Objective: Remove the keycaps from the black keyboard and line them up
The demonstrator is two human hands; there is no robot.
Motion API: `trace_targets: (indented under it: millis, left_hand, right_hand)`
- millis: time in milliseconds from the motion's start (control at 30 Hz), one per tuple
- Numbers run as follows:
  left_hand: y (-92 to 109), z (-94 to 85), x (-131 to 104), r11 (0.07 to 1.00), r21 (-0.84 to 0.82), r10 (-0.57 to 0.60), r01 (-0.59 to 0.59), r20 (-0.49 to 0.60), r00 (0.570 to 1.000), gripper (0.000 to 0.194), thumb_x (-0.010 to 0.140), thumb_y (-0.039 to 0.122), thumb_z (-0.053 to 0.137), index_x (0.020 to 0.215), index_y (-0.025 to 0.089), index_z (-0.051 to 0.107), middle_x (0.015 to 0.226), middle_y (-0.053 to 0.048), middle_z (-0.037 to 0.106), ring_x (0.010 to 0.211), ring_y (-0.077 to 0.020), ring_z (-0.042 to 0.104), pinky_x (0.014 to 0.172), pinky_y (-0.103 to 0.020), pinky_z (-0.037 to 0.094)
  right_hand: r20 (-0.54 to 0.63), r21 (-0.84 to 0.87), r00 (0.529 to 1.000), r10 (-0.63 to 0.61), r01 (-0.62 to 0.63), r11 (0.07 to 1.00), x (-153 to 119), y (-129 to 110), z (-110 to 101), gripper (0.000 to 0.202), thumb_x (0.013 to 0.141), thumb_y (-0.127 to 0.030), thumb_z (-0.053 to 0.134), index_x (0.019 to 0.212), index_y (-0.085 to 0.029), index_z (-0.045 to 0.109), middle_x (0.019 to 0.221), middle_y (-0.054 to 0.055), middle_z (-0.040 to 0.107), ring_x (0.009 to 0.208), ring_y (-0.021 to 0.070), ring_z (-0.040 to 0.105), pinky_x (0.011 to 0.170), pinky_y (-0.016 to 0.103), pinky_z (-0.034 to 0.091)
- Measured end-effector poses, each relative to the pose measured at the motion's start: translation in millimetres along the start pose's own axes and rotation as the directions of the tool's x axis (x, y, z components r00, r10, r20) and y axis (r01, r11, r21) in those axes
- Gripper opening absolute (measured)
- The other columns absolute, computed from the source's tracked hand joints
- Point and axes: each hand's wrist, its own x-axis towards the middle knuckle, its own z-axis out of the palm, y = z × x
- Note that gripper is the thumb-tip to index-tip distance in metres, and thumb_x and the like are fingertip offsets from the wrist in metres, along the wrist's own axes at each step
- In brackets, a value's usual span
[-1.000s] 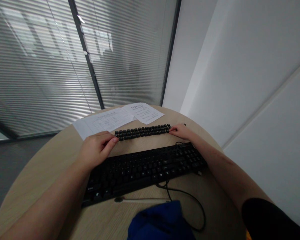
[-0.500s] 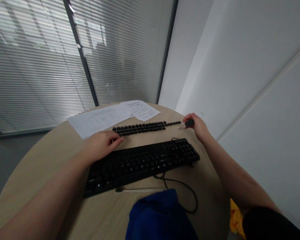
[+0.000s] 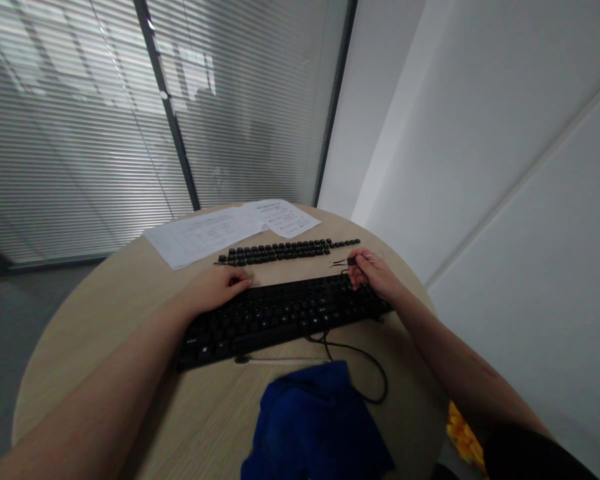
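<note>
A black keyboard [image 3: 280, 313] lies on the round wooden table [image 3: 95, 307]. Behind it stand rows of loose black keycaps [image 3: 280, 251]. My left hand [image 3: 223, 288] rests by the keyboard's back left corner, near the left end of the keycap rows. Its fingers are curled, and what they hold, if anything, is hidden. My right hand [image 3: 370, 270] is over the keyboard's right end, closed on a small tool with a black handle [image 3: 352, 261] and thin wire prongs that point left.
Printed papers [image 3: 205, 233] lie at the back of the table. In front of the keyboard are a thin brush-like stick [image 3: 280, 361], a looped black cable [image 3: 375, 363] and a blue cloth [image 3: 310, 427]. A white wall [image 3: 505, 133] rises on the right.
My right hand has moved left and toward me with the tool, from beside the keycap rows to over the keyboard. My left hand has shifted slightly. The view has moved a little.
</note>
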Motion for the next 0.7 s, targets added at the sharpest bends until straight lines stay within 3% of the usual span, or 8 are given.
trace_targets:
  millis: [167,300,433,700]
  left_hand:
    - [-3.6,-2.1,-0.2,0.999,-0.005,-0.045,0.045,-0.004,0.999,0.042,0.090,0.053,0.044,0.086,0.022,0.073,0.087,-0.006,0.075,0.081,-0.0226,0.067,0.072,-0.031,0.044]
    - [-20.5,-8.3,-4.8,0.988,-0.006,-0.157,0.157,-0.009,0.988,0.043,0.088,0.055,0.045,0.081,0.022,0.072,0.077,-0.004,0.073,0.073,-0.0211,0.064,0.065,-0.030,0.042]
    - [-31.9,-11.3,-9.2,0.969,-0.028,-0.246,0.246,-0.026,0.969,0.044,0.086,0.055,0.046,0.073,0.020,0.068,0.067,-0.004,0.068,0.066,-0.0193,0.061,0.061,-0.029,0.038]
    - [-19.5,-9.7,-4.1,0.982,0.000,-0.188,0.188,-0.024,0.982,0.042,0.086,0.055,0.046,0.073,0.023,0.069,0.065,-0.004,0.066,0.064,-0.0204,0.060,0.063,-0.031,0.037]
  right_hand:
    - [-0.085,-0.121,0.996,-0.031,0.021,0.992,0.3,7.5,1.8,0.041,0.089,-0.066,0.051,0.094,-0.025,0.052,0.061,-0.003,0.059,0.047,0.0137,0.054,0.046,0.028,0.047]
    - [-0.171,-0.186,0.983,-0.068,0.035,0.982,1.0,12.6,-0.5,0.039,0.092,-0.066,0.043,0.091,-0.027,0.049,0.057,-0.004,0.052,0.043,0.0143,0.048,0.042,0.029,0.040]
    - [-0.174,-0.201,0.978,-0.118,0.082,0.976,0.8,15.7,-8.1,0.045,0.090,-0.070,0.043,0.087,-0.025,0.050,0.053,-0.006,0.048,0.041,0.0123,0.043,0.041,0.026,0.033]
    - [-0.112,-0.458,0.985,-0.130,0.065,0.886,-2.3,9.7,-7.1,0.048,0.088,-0.067,0.048,0.074,-0.022,0.052,0.051,-0.004,0.051,0.045,0.0113,0.045,0.046,0.025,0.035]
